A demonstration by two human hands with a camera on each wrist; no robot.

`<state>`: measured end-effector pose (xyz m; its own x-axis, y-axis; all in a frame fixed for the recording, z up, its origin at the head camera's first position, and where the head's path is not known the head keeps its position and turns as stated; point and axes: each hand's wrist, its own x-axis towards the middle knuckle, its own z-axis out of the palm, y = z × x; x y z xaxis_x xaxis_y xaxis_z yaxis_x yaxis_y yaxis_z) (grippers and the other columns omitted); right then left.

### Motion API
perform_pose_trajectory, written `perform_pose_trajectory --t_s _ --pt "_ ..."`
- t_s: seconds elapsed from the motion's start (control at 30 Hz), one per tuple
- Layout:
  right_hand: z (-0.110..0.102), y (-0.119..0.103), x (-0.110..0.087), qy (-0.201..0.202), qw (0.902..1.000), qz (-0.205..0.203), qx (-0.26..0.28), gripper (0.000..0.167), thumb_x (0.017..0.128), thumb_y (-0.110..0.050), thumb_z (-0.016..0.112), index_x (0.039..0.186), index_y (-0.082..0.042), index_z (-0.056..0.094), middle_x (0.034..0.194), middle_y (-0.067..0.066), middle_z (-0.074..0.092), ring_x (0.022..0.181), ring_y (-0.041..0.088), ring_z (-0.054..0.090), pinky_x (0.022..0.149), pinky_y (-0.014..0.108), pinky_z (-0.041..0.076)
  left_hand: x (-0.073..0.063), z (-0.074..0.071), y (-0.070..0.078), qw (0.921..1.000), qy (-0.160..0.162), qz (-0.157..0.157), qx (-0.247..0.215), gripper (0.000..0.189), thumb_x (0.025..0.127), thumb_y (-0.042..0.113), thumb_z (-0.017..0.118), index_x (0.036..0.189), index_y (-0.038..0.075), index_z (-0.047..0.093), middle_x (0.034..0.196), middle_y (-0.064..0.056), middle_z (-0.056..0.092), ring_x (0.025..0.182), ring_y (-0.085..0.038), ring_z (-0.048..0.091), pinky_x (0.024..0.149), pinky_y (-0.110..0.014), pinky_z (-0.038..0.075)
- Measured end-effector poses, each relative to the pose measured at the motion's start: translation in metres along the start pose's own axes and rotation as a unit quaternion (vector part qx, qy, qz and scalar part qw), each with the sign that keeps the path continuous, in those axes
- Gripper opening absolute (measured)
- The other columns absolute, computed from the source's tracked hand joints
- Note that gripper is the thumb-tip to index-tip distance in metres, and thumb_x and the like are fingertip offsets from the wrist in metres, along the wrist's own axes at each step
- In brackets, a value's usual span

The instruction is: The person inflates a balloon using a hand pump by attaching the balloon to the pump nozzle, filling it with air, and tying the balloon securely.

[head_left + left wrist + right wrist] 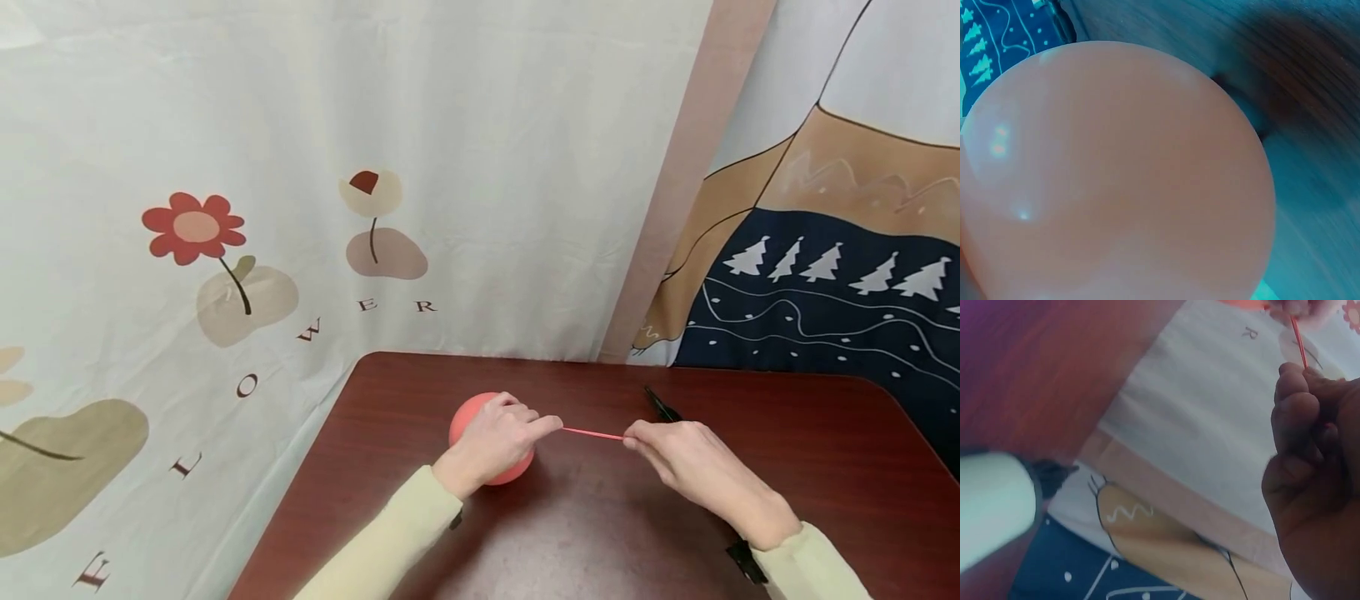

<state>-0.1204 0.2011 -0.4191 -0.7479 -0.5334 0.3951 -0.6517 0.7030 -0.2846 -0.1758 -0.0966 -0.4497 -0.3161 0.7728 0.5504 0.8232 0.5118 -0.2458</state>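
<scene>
A round, inflated red balloon (467,414) is under my left hand (498,433) above the table and fills most of the left wrist view. The left thumb and fingers pinch the balloon by its neck. To the right, my right hand (701,467) pinches the far end of the balloon's thin neck (592,432), which is drawn taut between the two hands. In the right wrist view the curled fingers (1297,409) of the right hand grip the red strand, with the left hand (1310,311) beyond. The fingers cover the very tip of the neck.
A black, pointed object (660,404) lies on the dark red-brown table (585,542) just behind the right hand. A pale rounded object (997,503) with a black end shows in the right wrist view. Printed curtains (525,167) hang behind the table.
</scene>
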Motion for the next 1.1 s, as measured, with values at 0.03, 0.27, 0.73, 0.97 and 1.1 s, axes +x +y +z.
perform_pose_trajectory --t_s 0.03,0.27,0.73,0.97,1.1 --pt "-0.002 0.002 -0.002 0.001 1.0000 -0.006 0.001 0.018 0.091 -0.011 0.078 0.097 -0.025 0.070 0.078 -0.022 0.061 0.062 -0.007 0.045 0.054 0.019 0.044 -0.001 0.000 -0.001 1.0000 0.002 -0.001 -0.002 0.043 0.074 -0.009 0.060 0.104 0.021 0.067 0.060 0.009 0.049 0.054 -0.007 0.041 0.074 -0.027 0.049" --pt "-0.017 0.006 -0.007 0.040 0.9962 -0.054 -0.054 0.024 0.088 -0.002 0.075 0.102 -0.021 0.070 0.093 -0.012 0.070 0.079 0.002 0.059 0.067 0.025 0.049 0.004 -0.004 -0.003 0.9999 0.010 -0.002 -0.008 0.042 0.078 -0.010 0.061 0.105 0.021 0.069 0.068 0.009 0.052 0.059 -0.005 0.044 0.076 -0.025 0.049" --pt "-0.025 0.006 0.008 0.192 0.9631 -0.098 -0.161 0.025 0.096 -0.004 0.051 0.106 -0.013 0.071 0.089 0.001 0.072 0.085 0.025 0.063 0.070 0.045 0.043 0.032 -0.023 0.006 0.9508 -0.147 -0.129 -0.241 0.026 0.098 0.005 0.068 0.116 0.022 0.076 0.112 0.013 0.071 0.096 0.002 0.065 0.077 -0.016 0.047" --pt "-0.026 0.011 0.017 0.309 0.9406 -0.053 -0.131 0.043 0.112 -0.034 0.043 0.101 -0.010 0.076 0.081 0.007 0.072 0.083 0.032 0.061 0.069 0.050 0.035 0.037 -0.023 0.007 0.8903 -0.100 -0.037 -0.443 0.024 0.100 -0.001 0.065 0.119 0.009 0.074 0.128 -0.002 0.067 0.107 -0.002 0.066 0.099 -0.017 0.049" --pt "-0.019 0.013 0.024 0.302 0.9493 -0.007 -0.088 0.035 0.109 -0.032 0.052 0.105 -0.006 0.076 0.083 0.011 0.072 0.087 0.031 0.058 0.074 0.049 0.033 0.038 -0.020 0.015 0.8271 -0.109 -0.027 -0.551 0.028 0.101 -0.002 0.061 0.129 0.000 0.069 0.143 -0.013 0.061 0.099 -0.001 0.072 0.099 -0.024 0.052"
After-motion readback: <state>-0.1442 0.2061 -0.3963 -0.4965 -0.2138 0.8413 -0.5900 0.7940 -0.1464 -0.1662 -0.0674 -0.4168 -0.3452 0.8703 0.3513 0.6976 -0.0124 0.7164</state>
